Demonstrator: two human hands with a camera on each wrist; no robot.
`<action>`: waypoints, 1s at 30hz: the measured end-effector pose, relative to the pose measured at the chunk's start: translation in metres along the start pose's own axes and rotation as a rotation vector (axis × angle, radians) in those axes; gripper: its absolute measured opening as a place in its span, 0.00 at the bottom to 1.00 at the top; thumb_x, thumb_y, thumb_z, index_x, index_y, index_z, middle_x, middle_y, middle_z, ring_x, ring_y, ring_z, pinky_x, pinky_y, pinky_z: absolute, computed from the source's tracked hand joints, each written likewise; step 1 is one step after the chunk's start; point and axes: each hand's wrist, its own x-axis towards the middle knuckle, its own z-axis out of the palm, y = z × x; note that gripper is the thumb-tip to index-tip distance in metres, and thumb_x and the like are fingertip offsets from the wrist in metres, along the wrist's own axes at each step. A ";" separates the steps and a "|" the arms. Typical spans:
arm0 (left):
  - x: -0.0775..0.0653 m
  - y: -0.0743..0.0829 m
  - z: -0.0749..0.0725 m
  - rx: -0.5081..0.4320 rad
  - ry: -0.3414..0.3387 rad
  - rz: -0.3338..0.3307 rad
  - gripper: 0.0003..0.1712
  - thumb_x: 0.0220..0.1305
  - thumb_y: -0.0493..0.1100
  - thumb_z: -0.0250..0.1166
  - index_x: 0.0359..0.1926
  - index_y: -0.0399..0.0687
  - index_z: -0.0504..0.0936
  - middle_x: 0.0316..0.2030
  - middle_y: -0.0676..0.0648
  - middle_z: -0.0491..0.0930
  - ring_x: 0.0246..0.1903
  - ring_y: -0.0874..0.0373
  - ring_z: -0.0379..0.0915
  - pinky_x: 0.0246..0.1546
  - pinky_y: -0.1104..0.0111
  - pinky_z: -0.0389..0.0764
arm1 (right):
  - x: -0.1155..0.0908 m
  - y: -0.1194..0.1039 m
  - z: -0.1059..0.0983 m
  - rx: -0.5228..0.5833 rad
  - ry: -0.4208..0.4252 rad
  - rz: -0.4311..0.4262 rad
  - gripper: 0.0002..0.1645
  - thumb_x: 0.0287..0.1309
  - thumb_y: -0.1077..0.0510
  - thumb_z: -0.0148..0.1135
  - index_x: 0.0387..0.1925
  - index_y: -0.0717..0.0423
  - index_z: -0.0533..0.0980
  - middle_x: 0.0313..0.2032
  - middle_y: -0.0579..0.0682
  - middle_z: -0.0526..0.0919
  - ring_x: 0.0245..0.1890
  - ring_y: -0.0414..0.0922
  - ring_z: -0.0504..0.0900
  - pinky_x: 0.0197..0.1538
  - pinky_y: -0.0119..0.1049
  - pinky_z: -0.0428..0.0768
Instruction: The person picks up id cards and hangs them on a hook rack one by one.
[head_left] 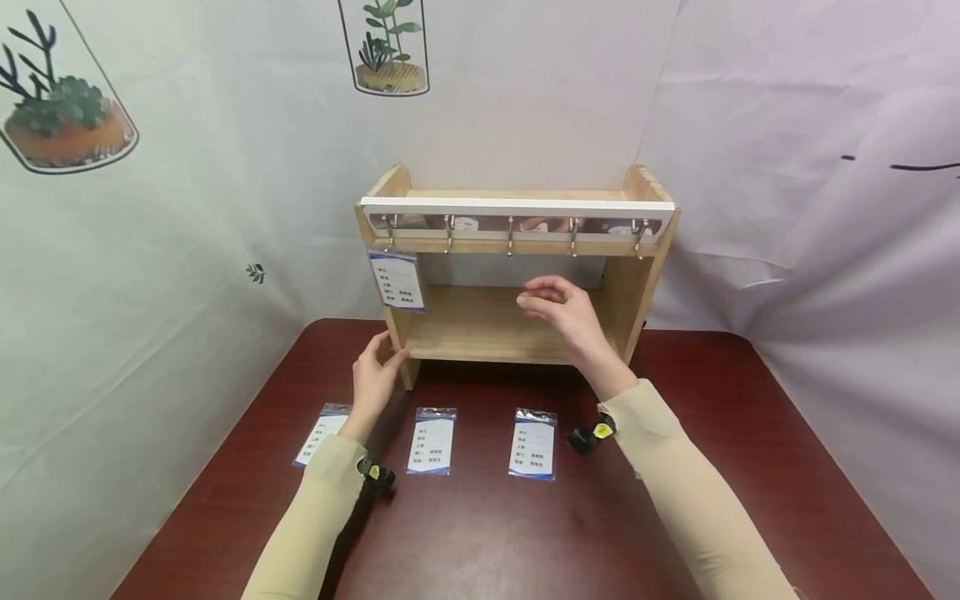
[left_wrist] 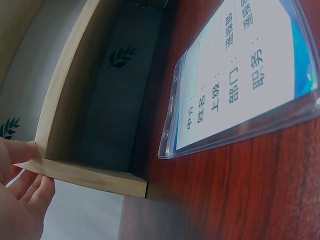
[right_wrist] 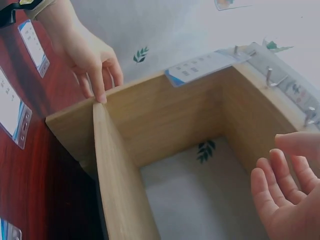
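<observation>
A wooden shelf rack [head_left: 480, 321] with a row of metal hooks [head_left: 510, 236] stands on the dark red table. My left hand [head_left: 375, 377] grips the lower front edge of its left side panel, thumb on one side and fingers on the other, as the left wrist view also shows. From the leftmost hook hangs a clear-sleeved name badge [head_left: 398, 282]. In front of the rack's opening my right hand [head_left: 566, 321] is raised, fingers loosely curled with nothing between them. The right wrist view shows this right hand [right_wrist: 287, 187] close to the hook rail.
Several more badges lie on the table: one by the left wrist [head_left: 321, 435], a second badge [head_left: 431, 442] and a third badge [head_left: 533, 446] before the rack. Another is mostly hidden under the right forearm. A white printed cloth [head_left: 225, 208] surrounds the table's back and sides.
</observation>
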 end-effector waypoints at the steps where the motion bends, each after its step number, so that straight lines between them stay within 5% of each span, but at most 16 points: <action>1: 0.000 0.000 0.000 0.000 0.001 0.000 0.26 0.65 0.37 0.70 0.62 0.36 0.76 0.56 0.34 0.81 0.55 0.43 0.79 0.52 0.54 0.84 | -0.002 -0.002 -0.003 -0.008 -0.001 -0.006 0.12 0.59 0.68 0.68 0.44 0.61 0.77 0.36 0.48 0.86 0.41 0.44 0.86 0.57 0.50 0.82; 17: -0.002 0.000 0.000 0.003 0.008 0.012 0.25 0.65 0.38 0.70 0.62 0.36 0.77 0.55 0.34 0.81 0.54 0.42 0.79 0.53 0.53 0.83 | -0.041 -0.026 -0.060 -0.119 0.049 -0.051 0.09 0.60 0.63 0.71 0.40 0.50 0.79 0.35 0.43 0.86 0.40 0.41 0.85 0.49 0.32 0.84; 30: -0.002 0.001 -0.001 0.002 0.001 -0.006 0.25 0.65 0.39 0.70 0.62 0.37 0.77 0.56 0.35 0.81 0.55 0.43 0.79 0.53 0.53 0.83 | -0.063 -0.029 -0.117 -0.053 0.117 -0.082 0.10 0.59 0.68 0.69 0.42 0.59 0.79 0.33 0.42 0.86 0.35 0.38 0.86 0.41 0.27 0.84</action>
